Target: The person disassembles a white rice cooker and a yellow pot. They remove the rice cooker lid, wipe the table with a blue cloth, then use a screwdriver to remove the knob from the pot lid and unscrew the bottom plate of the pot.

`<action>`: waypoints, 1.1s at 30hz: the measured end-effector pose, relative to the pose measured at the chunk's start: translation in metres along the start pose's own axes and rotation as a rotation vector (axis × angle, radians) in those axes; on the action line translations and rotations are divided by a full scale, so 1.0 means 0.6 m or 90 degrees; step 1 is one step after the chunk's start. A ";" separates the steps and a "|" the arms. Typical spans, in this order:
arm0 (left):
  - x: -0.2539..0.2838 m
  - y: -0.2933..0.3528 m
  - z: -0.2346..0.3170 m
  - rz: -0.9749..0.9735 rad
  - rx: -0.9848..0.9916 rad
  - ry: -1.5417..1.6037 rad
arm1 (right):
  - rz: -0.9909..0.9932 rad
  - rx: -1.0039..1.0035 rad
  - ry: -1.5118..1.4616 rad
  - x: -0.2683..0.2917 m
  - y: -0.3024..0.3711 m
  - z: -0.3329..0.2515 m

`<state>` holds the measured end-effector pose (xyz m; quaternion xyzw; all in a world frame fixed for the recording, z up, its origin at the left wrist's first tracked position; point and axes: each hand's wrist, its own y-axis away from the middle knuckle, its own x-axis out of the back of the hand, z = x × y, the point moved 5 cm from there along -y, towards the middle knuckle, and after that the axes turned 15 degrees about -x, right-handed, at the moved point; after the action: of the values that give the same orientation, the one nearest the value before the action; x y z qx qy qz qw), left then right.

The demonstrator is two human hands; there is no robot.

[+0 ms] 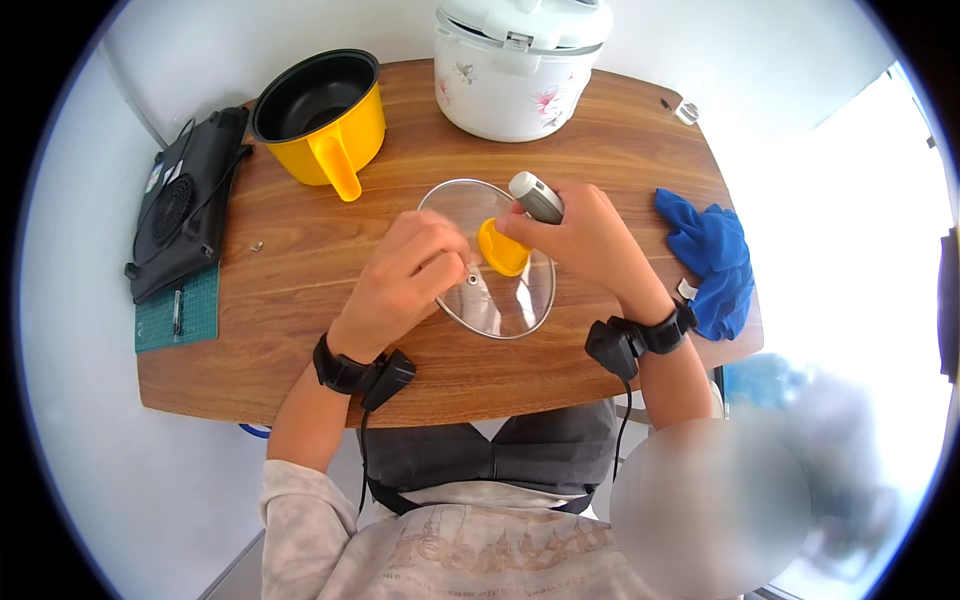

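A round clear glass lid [497,322] with a metal rim lies on the table below both hands. My right hand [585,232] holds a grey cylindrical tool with a pale end [538,198], probably a small screwdriver. The thumb and fingertips of that hand also grip a round yellow knob [503,250] over the lid. My left hand [408,272] is closed in a pinch beside the lid's small centre hole [473,280]. Whatever its fingertips hold, if anything, is hidden.
A yellow pot [345,135] with a black inside stands at the back left. Behind the lid is a white flowered rice cooker [515,90]. A black device [190,205] rests partly on a green cutting mat [200,315] at left. A blue cloth [712,260] lies at right.
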<state>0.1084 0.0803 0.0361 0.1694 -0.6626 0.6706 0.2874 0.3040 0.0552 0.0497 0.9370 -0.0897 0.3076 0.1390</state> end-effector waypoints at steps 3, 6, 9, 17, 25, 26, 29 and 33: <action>-0.001 -0.003 0.008 -0.004 -0.027 -0.029 | -0.027 -0.004 0.058 -0.005 0.001 -0.002; -0.002 -0.001 0.012 -0.036 -0.035 -0.076 | -0.011 0.001 0.120 -0.009 0.014 -0.017; 0.001 -0.006 0.013 -0.032 -0.020 -0.073 | 0.047 -0.017 0.109 -0.004 0.009 -0.010; 0.023 0.026 -0.059 0.119 0.167 -0.114 | 0.168 -0.073 0.293 0.061 -0.032 0.051; 0.105 0.116 -0.149 0.368 0.440 -0.141 | 0.236 -0.111 0.322 0.132 -0.074 0.151; 0.113 0.129 -0.159 0.404 0.449 -0.160 | 0.239 -0.118 0.327 0.137 -0.079 0.162; 0.122 0.164 -0.183 0.414 0.524 -0.189 | 0.251 -0.141 0.315 0.145 -0.087 0.183; 0.093 0.187 -0.204 0.384 0.555 -0.111 | 0.265 -0.106 0.286 0.149 -0.085 0.194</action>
<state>0.0155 0.2150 -0.0266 0.1305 -0.3632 0.9198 -0.0710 0.4521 0.0595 0.0030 0.7927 -0.2711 0.5204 0.1656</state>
